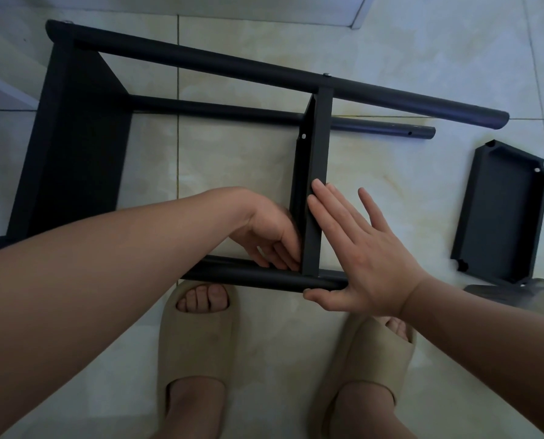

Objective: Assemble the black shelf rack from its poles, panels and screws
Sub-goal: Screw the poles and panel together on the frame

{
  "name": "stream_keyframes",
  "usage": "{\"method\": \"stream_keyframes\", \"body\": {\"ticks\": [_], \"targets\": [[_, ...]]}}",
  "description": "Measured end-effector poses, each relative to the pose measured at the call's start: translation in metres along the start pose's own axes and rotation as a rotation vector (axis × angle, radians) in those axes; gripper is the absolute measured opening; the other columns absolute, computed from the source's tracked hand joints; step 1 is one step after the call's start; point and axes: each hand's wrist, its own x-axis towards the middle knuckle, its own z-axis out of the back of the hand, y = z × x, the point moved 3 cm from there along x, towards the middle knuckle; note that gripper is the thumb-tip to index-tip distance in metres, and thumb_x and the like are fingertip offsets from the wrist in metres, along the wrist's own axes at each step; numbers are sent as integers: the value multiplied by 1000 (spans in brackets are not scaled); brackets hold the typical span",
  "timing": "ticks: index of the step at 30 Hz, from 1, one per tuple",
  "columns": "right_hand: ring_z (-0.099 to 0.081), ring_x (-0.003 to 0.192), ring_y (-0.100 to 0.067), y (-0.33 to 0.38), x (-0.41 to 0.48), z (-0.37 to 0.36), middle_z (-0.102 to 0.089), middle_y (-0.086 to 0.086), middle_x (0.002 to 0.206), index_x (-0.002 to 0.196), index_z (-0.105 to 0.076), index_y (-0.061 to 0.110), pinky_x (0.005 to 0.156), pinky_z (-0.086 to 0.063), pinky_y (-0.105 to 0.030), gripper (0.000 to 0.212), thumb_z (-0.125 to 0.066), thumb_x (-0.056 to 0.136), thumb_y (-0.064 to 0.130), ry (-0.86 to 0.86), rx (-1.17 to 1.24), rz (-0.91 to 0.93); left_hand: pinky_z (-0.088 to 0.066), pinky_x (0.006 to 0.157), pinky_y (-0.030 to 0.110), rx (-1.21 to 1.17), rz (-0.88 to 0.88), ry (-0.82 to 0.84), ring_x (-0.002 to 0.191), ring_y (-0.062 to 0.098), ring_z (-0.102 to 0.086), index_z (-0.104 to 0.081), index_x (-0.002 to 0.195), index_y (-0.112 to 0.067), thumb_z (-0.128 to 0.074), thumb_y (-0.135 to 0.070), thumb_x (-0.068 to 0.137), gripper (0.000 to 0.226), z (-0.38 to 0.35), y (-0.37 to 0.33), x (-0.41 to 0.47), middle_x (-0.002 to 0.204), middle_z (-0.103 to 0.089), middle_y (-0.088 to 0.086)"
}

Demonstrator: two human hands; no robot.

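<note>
The half-built black rack lies on its side on the tiled floor. A large end panel (74, 147) stands at the left, joined to a far pole (264, 74) and a lower far pole (232, 114). A middle panel (315, 172) stands on edge between the far pole and the near pole (255, 277). My left hand (270, 239) reaches inside the frame, its fingers curled at the joint of middle panel and near pole; what they hold is hidden. My right hand (362, 255) presses flat against the panel's right face, thumb under the near pole.
A loose black panel (501, 213) lies face up on the floor at the right, with a clear plastic bag (517, 289) below it. My feet in beige slippers (194, 343) stand just under the near pole. A white door frame edge (357, 14) runs along the back.
</note>
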Motion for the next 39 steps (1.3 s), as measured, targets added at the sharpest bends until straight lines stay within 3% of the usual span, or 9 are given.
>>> {"method": "stream_keyframes", "body": {"ticks": [4, 9, 18, 23, 30, 36, 39], "targets": [[-7, 158, -26, 0, 0, 0, -4, -11, 171, 161, -15, 4, 123, -16, -61, 113, -45, 82, 80, 7, -5, 0, -47, 99, 34, -39, -2, 48, 96, 11, -71, -75, 97, -20, -62, -12, 93, 15, 0, 0, -3, 99, -77, -4], [-6, 158, -26, 0, 0, 0, -3, -12, 170, 161, -15, 3, 123, -15, -61, 114, -45, 82, 80, 17, -16, -3, -46, 103, 37, -7, 12, 19, 107, 14, -68, -73, 104, -20, -60, -23, 95, 16, -4, 1, -2, 101, -77, -6], [-5, 158, -26, 0, 0, 1, -2, -12, 170, 161, -14, 4, 124, -14, -60, 114, -46, 82, 80, 22, -17, -6, -45, 106, 38, -110, -31, 48, 99, 15, -71, -74, 101, -14, -59, -5, 93, 19, -3, 1, -4, 104, -76, 2], [-8, 157, -27, 1, 0, 1, -5, -13, 170, 161, -16, 3, 123, -16, -61, 114, -47, 82, 79, 4, -12, -5, -44, 108, 39, -61, 4, 25, 113, 19, -67, -71, 116, -14, -59, -22, 96, 24, -7, 3, -4, 110, -75, 1], [-8, 158, -27, 1, 0, 1, -5, -13, 170, 161, -16, 3, 123, -16, -61, 114, -45, 82, 79, 6, -13, 0, -48, 94, 32, -64, -14, 14, 97, 12, -71, -73, 103, -15, -61, -8, 93, 17, -2, -2, -6, 100, -77, -1], [-10, 157, -28, 0, 0, 1, -6, -13, 170, 161, -17, 3, 122, -18, -62, 113, -45, 82, 79, -11, -11, 5, -43, 108, 40, 13, 24, -21, 107, 13, -69, -74, 106, -20, -62, -24, 94, 18, -4, 1, -5, 104, -77, -6], [-9, 157, -28, 0, 1, 0, -6, -13, 170, 161, -16, 3, 122, -18, -62, 113, -44, 83, 79, -8, -6, 7, -44, 110, 43, 38, -12, -52, 105, 13, -70, -74, 100, -22, -65, -20, 93, 11, -4, -1, -5, 98, -77, -6]]}}
